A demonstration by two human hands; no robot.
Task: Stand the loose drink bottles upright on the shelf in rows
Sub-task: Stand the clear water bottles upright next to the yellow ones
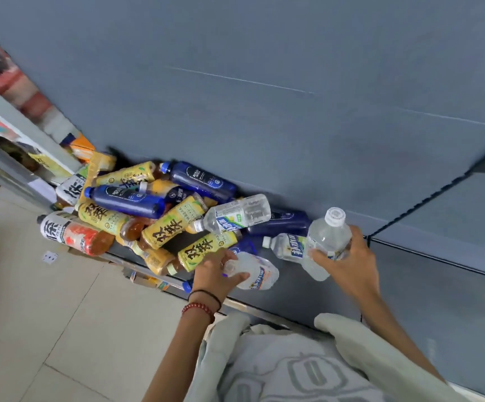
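A person's right hand (348, 253) closes around the body of a clear water bottle (327, 242) with a white cap, holding it tilted, cap pointing up toward the back wall (264, 68) of the grey shelf (427, 288). The left hand (215, 275), with a black band and red beads at the wrist, curls its fingers (237, 277) over a second clear bottle (254, 271) lying on its side near the shelf's front edge. A third clear bottle (286, 246) lies flat between the two hands. Toward the shelf's left end, a loose pile of bottles (148, 210) rests on its sides against the back wall: yellow-labelled tea, dark blue bottles, another clear one on top and a red-labelled bottle (76, 233) overhanging the front edge. The shelf surface to the right of the hands carries none standing upright.
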